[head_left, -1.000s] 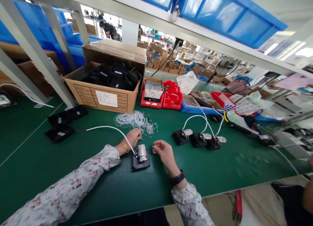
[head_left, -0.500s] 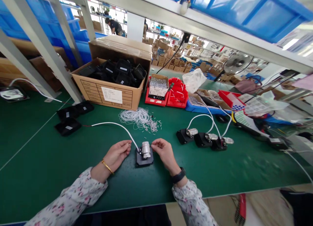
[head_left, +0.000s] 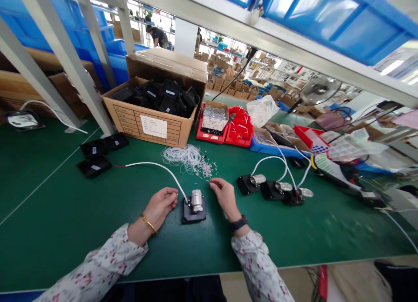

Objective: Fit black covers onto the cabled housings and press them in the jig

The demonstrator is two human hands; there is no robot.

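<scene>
Pinching left hand: thumb and forefinger pressed together, apparently on a tiny bright bit too small to identify.
Right hand: thumb and forefinger close together near the loose pins; whether they grip one, I cannot tell.
Black unit: flat on the green mat between the hands, touching neither.
Progress on it: metal cylinder and white cable already in place; it looks partway along, while black housings lie apart at the cable's far end. Whether fastenings are missing is too small to tell.
Finished or waiting: three similar units stand to the right, stage unclear.
Materials: squarish plate, matt black; cylinder silvery and ridged; cable smooth, curving; pins slim and pale, scattered beside tangled, thread-like white strands.
Behind: a cardboard box filled with black housings.
</scene>
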